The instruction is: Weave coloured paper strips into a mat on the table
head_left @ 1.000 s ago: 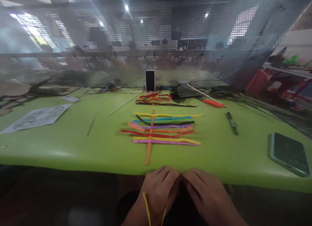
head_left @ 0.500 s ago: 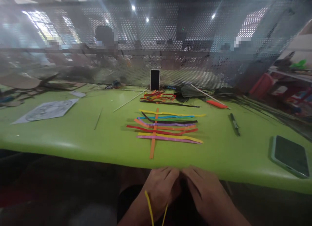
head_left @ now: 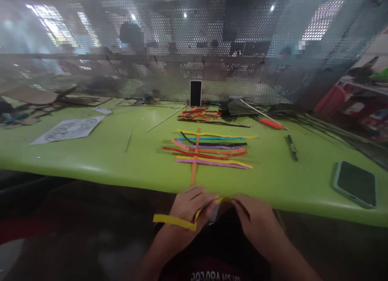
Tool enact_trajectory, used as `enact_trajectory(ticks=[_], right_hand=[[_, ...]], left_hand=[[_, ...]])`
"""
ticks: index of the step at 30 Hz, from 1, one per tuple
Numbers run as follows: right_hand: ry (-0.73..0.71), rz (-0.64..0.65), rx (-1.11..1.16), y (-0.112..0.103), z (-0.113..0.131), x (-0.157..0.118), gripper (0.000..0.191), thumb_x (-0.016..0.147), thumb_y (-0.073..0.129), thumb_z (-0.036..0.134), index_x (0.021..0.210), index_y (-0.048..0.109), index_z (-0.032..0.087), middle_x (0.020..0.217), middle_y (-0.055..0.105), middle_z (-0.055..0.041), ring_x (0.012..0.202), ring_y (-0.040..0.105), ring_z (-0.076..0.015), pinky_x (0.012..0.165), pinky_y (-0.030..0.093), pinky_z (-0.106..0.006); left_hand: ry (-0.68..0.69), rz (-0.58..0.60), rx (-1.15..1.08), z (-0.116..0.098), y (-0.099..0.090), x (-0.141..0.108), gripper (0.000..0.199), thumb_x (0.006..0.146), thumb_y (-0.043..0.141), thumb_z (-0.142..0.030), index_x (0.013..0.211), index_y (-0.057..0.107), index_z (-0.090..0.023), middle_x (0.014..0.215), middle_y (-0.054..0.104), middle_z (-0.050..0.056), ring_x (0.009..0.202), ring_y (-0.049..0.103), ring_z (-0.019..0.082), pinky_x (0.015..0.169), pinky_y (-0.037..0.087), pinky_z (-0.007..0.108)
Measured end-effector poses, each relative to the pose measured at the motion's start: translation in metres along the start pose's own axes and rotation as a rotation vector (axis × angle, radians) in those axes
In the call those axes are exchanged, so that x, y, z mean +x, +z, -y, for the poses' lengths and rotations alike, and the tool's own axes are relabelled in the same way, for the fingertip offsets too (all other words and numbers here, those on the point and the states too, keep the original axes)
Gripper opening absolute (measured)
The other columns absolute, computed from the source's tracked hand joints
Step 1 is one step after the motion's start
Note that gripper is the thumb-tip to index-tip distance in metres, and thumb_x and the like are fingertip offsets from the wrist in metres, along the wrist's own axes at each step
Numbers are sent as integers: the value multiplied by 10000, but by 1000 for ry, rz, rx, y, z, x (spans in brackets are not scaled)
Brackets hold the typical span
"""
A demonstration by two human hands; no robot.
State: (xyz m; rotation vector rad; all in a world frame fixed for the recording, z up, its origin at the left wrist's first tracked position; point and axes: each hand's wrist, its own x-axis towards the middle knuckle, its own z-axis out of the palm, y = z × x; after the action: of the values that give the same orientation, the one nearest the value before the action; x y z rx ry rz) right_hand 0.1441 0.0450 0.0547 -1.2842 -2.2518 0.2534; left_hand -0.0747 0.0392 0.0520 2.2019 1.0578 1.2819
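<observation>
Pinching a yellow strip in left hand and right hand, close together without touching, with a short arched stretch spanning the gap. Letting the rest run from the left hand, bend sharply, and trail loose out to its left. Cannot tell the length hidden within the right hand. Poised at the near edge of the table.

Probably at the step of readying this single strip, perhaps straightening or folding, judging by the tight two-handed pinch and the sharp bend. Apart from the crosswise strips, lying just beyond both hands across an orange strip, pointing near end toward the left hand. Also beyond, farther out, a heap of loose strips; well to the right of the right hand, a phone and a pen.

Calls next for a steady left pinch, a light pull or crease from the right, and care against twisting or tearing the loose tail.
</observation>
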Motion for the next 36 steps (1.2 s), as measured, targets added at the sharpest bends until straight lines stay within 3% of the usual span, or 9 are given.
enact_trajectory(ticks=[5,10,16,19,23,27,31,36], right_hand=[[79,80,136,-18,-4,-2,266,990,453,217,844,674,204,746,731,-38,644,667,-177,593,491,-276],[70,196,184,-39,-9,-6,255,991,490,244,834,690,220,766,740,-26,642,664,-167,568,498,-255],[51,229,151,-45,-31,-15,240,1011,501,265,943,729,243,852,778,-31,726,714,-184,675,568,-288],[14,309,136,-43,-35,-19,262,975,516,167,1077,735,269,991,792,-32,847,746,-189,738,600,-287],[-95,360,138,-57,-23,-24,401,899,605,118,1253,687,289,1180,762,-47,1031,740,-205,841,629,-302],[-177,341,236,-80,-8,-25,580,907,721,318,1459,544,333,1334,699,-71,1165,700,-231,933,617,-323],[-87,169,339,-71,-1,-20,421,989,620,397,1404,568,344,1366,654,-77,1271,624,-212,1045,547,-372],[-133,229,315,-46,6,-12,274,969,644,440,1197,688,293,1523,456,-108,1418,443,-256,1126,441,-460]], left_hand=[[-124,-67,-188,-5,-12,-10,126,977,637,-245,955,751,-197,858,748,57,787,693,160,726,551,262],[-242,-114,-540,0,-11,-21,195,912,729,-349,877,770,-161,777,707,83,699,675,171,606,560,267],[-360,-114,-861,2,8,-30,211,822,823,-384,855,787,-179,878,684,89,633,625,131,454,493,205],[-337,-133,-937,-6,21,-28,178,839,812,-356,798,773,-188,894,652,73,669,599,122,478,476,200],[-269,-92,-917,-25,29,-25,199,931,714,-358,832,698,-185,817,679,59,803,613,165,724,542,301],[-313,54,-792,-38,27,-28,112,956,629,-272,875,652,-199,756,672,26,683,600,139,642,502,265],[-247,179,-505,-40,19,-22,128,890,593,-148,885,705,-211,769,716,7,674,627,131,662,503,254],[-231,219,-441,-38,9,-11,189,826,578,-113,873,740,-197,769,738,8,663,640,124,636,489,217]])
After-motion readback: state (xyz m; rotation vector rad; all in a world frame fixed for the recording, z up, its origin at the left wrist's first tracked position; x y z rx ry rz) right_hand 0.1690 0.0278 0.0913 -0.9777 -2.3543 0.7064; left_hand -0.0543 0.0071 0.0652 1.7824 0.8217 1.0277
